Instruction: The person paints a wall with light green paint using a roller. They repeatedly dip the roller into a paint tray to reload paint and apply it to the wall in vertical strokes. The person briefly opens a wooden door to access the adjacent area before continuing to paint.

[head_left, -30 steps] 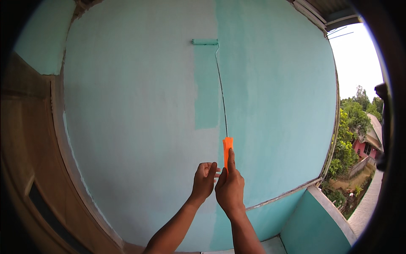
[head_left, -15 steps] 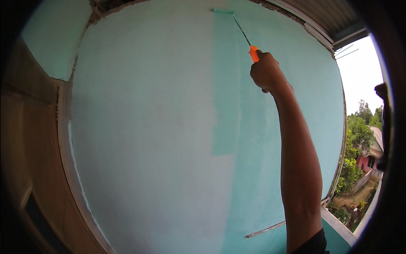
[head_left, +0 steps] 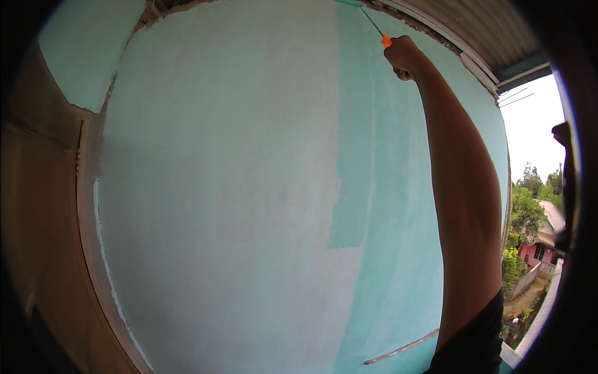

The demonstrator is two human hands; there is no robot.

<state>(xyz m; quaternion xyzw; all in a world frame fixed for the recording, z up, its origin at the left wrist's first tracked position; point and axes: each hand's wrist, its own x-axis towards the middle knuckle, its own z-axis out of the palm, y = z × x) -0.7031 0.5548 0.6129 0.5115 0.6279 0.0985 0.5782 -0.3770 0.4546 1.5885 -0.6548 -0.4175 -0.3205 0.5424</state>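
Note:
High up at the top of the view, my right hand [head_left: 403, 57] is closed around the orange handle of a paint roller [head_left: 372, 22]. The roller's thin metal rod runs up and to the left to its teal roller head, which is partly cut off by the picture's upper edge. That head lies against the wall [head_left: 218, 187] near its top. A darker turquoise band of paint [head_left: 355, 156] runs down the wall below the roller, beside a paler, greyish area on the left. My right arm is stretched upward. My left hand is out of view.
A brown wooden door [head_left: 43, 218] with its frame stands at the left. Under the forearm a thin wooden strip [head_left: 402, 348] sticks out near the wall's bottom. Corrugated roofing [head_left: 498, 31] hangs at upper right. Beyond the wall's right edge are trees [head_left: 526, 212] and a pink house [head_left: 539, 252].
My right hand has moved higher, taking the roller up to the wall's top edge. The view has shifted a little, so the painted band now sits further right and lower.

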